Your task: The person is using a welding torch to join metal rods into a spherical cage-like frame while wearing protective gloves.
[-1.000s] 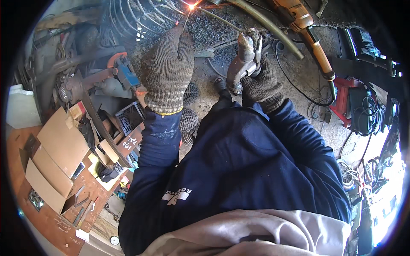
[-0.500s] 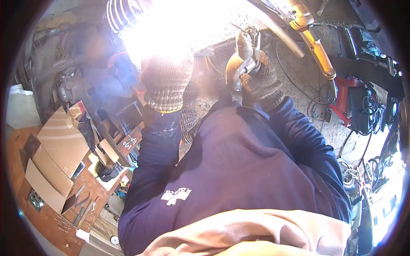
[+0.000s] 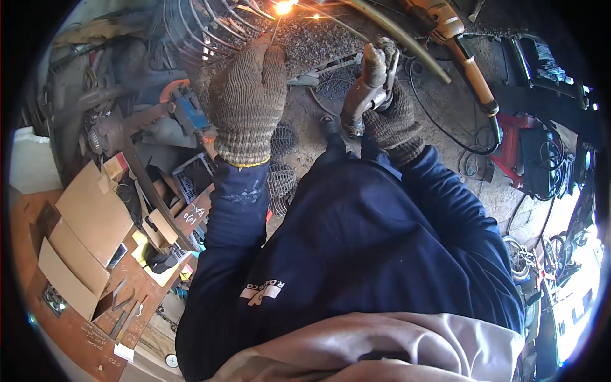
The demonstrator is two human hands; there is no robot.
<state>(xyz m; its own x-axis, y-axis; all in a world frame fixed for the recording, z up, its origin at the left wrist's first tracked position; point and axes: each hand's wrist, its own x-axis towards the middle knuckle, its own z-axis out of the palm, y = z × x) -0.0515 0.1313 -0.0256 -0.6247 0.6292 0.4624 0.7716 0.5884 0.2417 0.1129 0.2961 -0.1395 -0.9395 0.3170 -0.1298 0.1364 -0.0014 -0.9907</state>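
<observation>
My right hand (image 3: 391, 124), in a brown knitted glove, is closed round a worn welding electrode holder (image 3: 368, 86). From its jaws a thin welding electrode (image 3: 334, 22) runs up and left toward an orange glowing spot (image 3: 284, 7). My left hand (image 3: 248, 99), gloved alike, has its fingers pinched together just below that glow. A thin metal rod (image 3: 276, 28) sticks up from its fingertips. Beside it stands a frame of curved metal rods (image 3: 207, 25), cut off by the upper edge. Dark grit covers the work surface (image 3: 312, 48).
An orange power tool (image 3: 468, 60) and a brass-coloured pipe (image 3: 407, 41) lie at the upper right, a black cable hanging below. Wire baskets (image 3: 280, 181) stand beneath my left forearm. On the left, a wooden table (image 3: 60, 337) bears a cardboard box (image 3: 86, 235). A red-and-black machine (image 3: 534, 153) is at right.
The blinding white arc has shrunk to a small orange glow, and the rod frame and grit now show. The electrode holder has tilted slightly; both hands stay nearly in place.
</observation>
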